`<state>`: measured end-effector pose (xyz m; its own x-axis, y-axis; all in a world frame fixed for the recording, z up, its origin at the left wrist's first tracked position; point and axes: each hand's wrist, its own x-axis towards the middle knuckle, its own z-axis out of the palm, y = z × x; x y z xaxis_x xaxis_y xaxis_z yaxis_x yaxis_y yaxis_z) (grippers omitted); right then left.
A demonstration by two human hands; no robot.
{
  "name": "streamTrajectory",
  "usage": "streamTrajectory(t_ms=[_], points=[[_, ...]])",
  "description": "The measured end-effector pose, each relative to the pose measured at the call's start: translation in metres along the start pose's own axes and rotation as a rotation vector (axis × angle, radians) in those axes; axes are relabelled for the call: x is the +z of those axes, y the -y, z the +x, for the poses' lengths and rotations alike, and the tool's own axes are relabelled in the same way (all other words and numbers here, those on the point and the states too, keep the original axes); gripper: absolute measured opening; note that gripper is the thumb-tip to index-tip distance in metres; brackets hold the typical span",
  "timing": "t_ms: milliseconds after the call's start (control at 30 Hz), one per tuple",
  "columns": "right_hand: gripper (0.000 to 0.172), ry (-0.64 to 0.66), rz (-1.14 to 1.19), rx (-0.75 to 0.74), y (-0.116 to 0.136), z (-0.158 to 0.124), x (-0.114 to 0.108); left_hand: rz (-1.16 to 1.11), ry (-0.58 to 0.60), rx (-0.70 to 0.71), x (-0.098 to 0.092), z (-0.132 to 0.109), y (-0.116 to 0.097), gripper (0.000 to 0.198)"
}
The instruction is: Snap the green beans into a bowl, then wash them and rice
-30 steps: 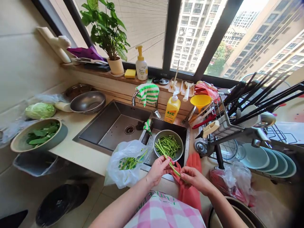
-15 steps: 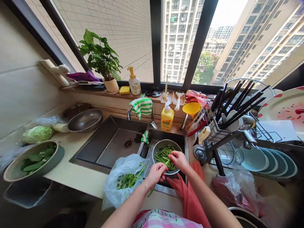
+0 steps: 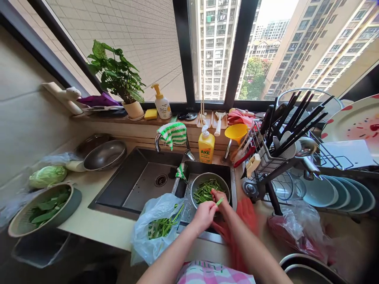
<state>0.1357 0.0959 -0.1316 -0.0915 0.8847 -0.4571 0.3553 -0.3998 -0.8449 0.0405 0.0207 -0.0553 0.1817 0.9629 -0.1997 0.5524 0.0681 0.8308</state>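
Note:
My left hand (image 3: 205,215) is closed in a pinch on a green stem (image 3: 219,201), whose pale green end sticks out past the fingers. Just beyond it, my right hand (image 3: 220,198) reaches over the metal bowl (image 3: 193,197), fingers pinched; whatever they hold is hidden. Short pieces of green stems (image 3: 207,190) lie heaped in the bowl, which sits in the smaller right-hand sink basin (image 3: 186,209). To the left of my hands, a translucent plastic bag (image 3: 141,236) stands open with long green stems (image 3: 166,227) inside.
Left of the basins are a basket (image 3: 75,201) of leaves, a cabbage (image 3: 47,176) and a pan (image 3: 105,155). A yellow AXE bottle (image 3: 206,146) stands behind the bowl. Red gloves (image 3: 248,215) hang at the front edge, with a dish rack (image 3: 266,157) to the right.
My left hand has moved right and nearer my right wrist, with the stem now pointing right. My right hand has dipped lower over the bowl. The whole view has shifted slightly.

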Motion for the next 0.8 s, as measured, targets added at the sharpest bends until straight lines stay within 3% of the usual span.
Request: streamTrajectory(t_ms=[100, 167, 233, 300, 367, 467, 567, 667, 733, 800], points=[[0.028, -0.042, -0.102, -0.032, -0.003, -0.004, -0.015, -0.089, 0.073, -0.137, -0.018, 0.011, 0.012, 0.023], [0.025, -0.057, -0.222, -0.189, 0.003, -0.013, -0.027, -0.155, 0.182, -0.205, -0.031, 0.016, 0.020, 0.020], [0.035, 0.045, -0.399, -0.460, 0.015, -0.025, -0.037, -0.215, 0.254, -0.223, -0.038, 0.018, 0.022, 0.017], [0.031, 0.222, -0.600, -0.665, 0.027, -0.038, -0.042, -0.266, 0.285, -0.213, -0.040, 0.019, 0.022, 0.015], [0.022, 0.300, -0.770, -0.681, 0.036, -0.048, -0.045, -0.336, 0.280, -0.236, -0.040, 0.018, 0.021, 0.014], [0.026, 0.218, -0.903, -0.579, 0.035, -0.054, -0.052, -0.328, 0.207, -0.336, -0.042, 0.011, 0.027, 0.023], [0.031, 0.265, -0.649, -0.502, 0.023, -0.051, -0.056, -0.239, 0.160, -0.357, -0.043, 0.001, 0.038, 0.026], [0.036, 0.398, -0.046, -0.280, 0.009, -0.043, -0.047, -0.310, 0.107, -0.308, -0.037, -0.006, 0.043, 0.032], [0.037, 0.360, 0.320, -0.089, 0.002, -0.035, -0.037, -0.339, 0.044, -0.272, -0.031, -0.007, 0.041, 0.032], [0.039, 0.236, 0.553, 0.025, -0.004, -0.026, -0.030, -0.273, -0.005, -0.229, -0.029, -0.009, 0.036, 0.029]])
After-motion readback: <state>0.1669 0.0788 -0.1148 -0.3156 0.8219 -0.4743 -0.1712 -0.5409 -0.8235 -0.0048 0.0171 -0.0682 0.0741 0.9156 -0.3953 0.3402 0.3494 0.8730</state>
